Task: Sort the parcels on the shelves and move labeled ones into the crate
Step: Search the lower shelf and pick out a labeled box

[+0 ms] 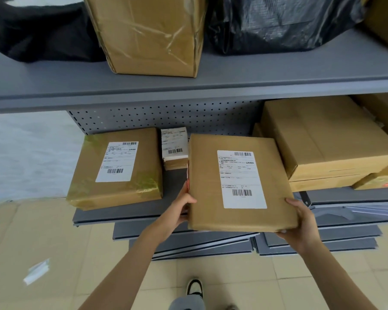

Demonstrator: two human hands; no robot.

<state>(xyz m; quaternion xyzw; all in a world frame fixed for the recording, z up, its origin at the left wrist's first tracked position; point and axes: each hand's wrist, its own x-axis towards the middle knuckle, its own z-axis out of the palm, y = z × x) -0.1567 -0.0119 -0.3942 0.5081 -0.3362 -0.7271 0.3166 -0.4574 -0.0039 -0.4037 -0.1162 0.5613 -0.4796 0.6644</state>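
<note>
A flat brown parcel [207,175] with a white barcode label faces up in the middle of the view, over the front edge of the lower grey shelf [121,214]. My left hand [180,209] grips its left edge and my right hand [300,222] grips its near right corner. To its left on that shelf lies another labelled brown parcel [88,175]. A small labelled box [174,151] stands between the two. No crate is in view.
Plain brown boxes [322,139] are stacked at the right of the lower shelf. The upper shelf [233,86] carries a taped brown box [148,34] and black plastic bags [282,23]. More grey shelves sit lower down, above a tiled floor and my shoe [194,287].
</note>
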